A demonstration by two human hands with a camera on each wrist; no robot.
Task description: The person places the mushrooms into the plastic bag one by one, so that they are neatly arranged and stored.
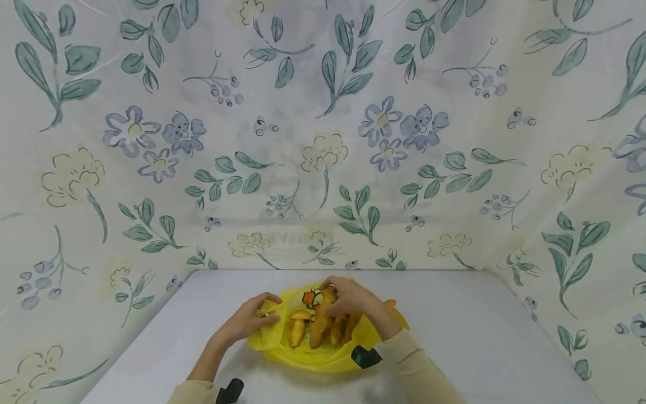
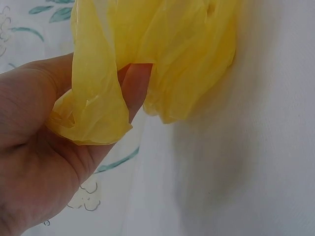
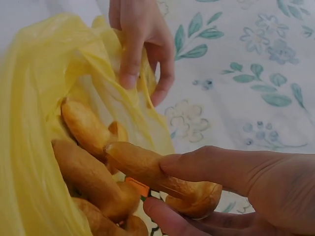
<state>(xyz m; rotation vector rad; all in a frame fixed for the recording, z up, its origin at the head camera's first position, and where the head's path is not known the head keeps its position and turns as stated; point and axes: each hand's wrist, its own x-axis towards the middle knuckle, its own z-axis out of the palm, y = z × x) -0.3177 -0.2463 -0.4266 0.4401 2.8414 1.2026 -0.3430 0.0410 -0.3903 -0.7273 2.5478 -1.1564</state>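
Note:
A yellow plastic bag point(image 1: 308, 359) lies spread open on the table with several brownish-yellow mushrooms in it. My left hand point(image 1: 244, 321) grips the bag's left edge, and in the left wrist view a fold of the yellow film point(image 2: 101, 103) passes between thumb and fingers. Over the bag, my right hand point(image 1: 350, 298) pinches one mushroom point(image 3: 135, 160) by thumb and fingers, its cap toward the palm. Beside it in the bag lie another mushroom point(image 3: 86, 125) and a thicker one point(image 3: 91, 174). A short mushroom point(image 1: 298, 328) sits nearest the left hand.
A white table point(image 1: 484, 342) surrounds the bag. Behind it hangs a floral cloth point(image 1: 323, 224). An orange and black print point(image 1: 309, 298) shows at the bag's far side. Yellow-brown pieces point(image 1: 398, 314) show at the bag's right edge.

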